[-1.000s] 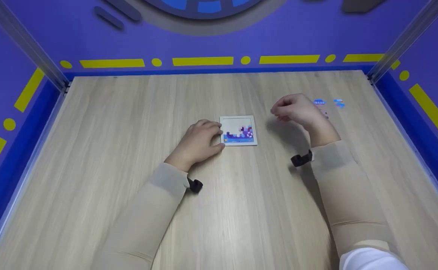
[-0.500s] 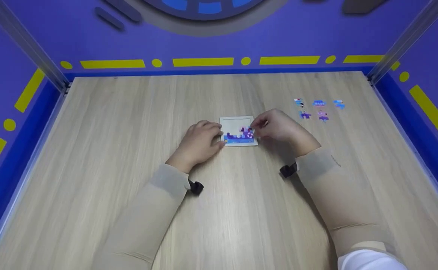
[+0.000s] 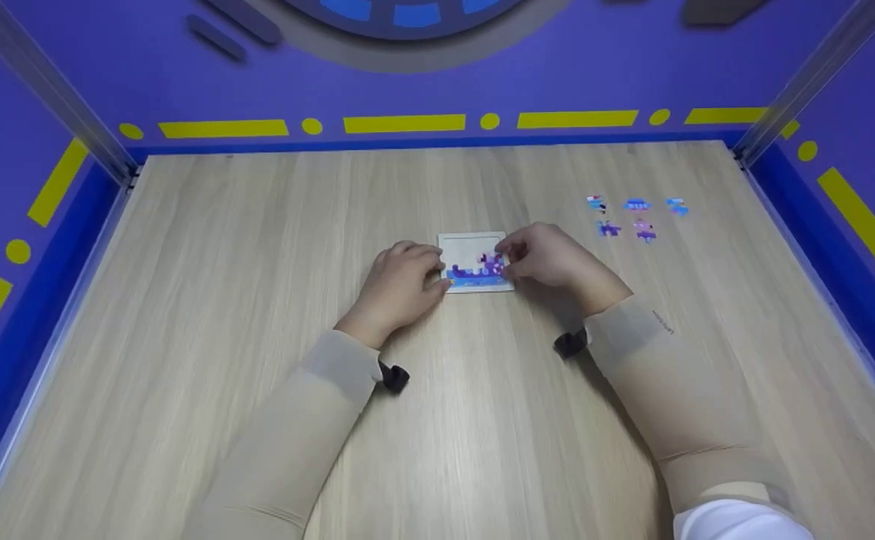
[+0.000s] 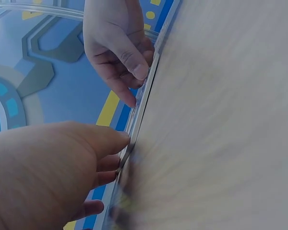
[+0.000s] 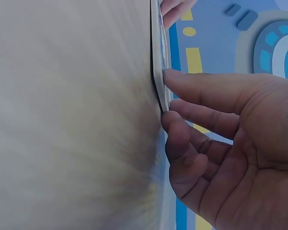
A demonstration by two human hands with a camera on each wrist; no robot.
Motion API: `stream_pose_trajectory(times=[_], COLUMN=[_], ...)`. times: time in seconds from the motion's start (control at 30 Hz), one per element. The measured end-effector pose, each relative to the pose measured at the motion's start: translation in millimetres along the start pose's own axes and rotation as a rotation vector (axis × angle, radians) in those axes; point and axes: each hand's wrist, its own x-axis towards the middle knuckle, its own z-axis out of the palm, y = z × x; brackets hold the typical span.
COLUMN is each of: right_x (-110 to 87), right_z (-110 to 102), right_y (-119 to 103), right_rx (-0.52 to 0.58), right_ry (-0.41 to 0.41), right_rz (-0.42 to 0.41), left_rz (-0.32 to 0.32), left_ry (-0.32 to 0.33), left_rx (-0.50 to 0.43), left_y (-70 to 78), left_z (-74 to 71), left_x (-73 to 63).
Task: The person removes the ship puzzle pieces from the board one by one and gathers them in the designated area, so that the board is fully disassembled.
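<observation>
A small square jigsaw puzzle in a white frame (image 3: pixel 473 235) lies mid-table, its lower and right parts filled with blue and purple pieces (image 3: pixel 475 277). My left hand (image 3: pixel 401 283) rests at its left side, thumb near the lower corner and fingertips along the edge. In the left wrist view, that thumb (image 4: pixel 116 140) meets the frame's rim. My right hand (image 3: pixel 554 256) is at the opposite side, thumb and forefinger spread over the pieces there and partly covering them. From the right wrist, the thumb (image 5: pixel 175 79) touches the frame's face, while other fingers bend beside its edge.
Several loose jigsaw pieces lie at the back right: a blue one (image 3: pixel 637 204), a pink one (image 3: pixel 644 230), a purple one (image 3: pixel 608 229) and others. A purple-blue wall (image 3: pixel 407 90) with yellow marks bounds the wood-grain table (image 3: pixel 467 420).
My right hand has come left and down from beside the loose pieces to the puzzle's right edge, then a touch further over it, uncovering those pieces. The left hand has barely moved.
</observation>
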Motion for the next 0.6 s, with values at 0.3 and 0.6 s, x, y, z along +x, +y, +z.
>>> stream_pose_trajectory(times=[0.3,0.6], right_x=[-0.4,0.6], right_z=[2.5,5.0], right_y=[-1.7,-1.6], right_rx=[0.002,0.020], right_ry=[0.005,0.021], right_rz=[0.005,-0.020], left_rz=[-0.016,-0.032], left_ry=[0.003,0.000], left_rx=[-0.016,-0.029], left_y=[0.9,0.6], left_z=[-0.9,0.7], left_x=[1.7,1.2])
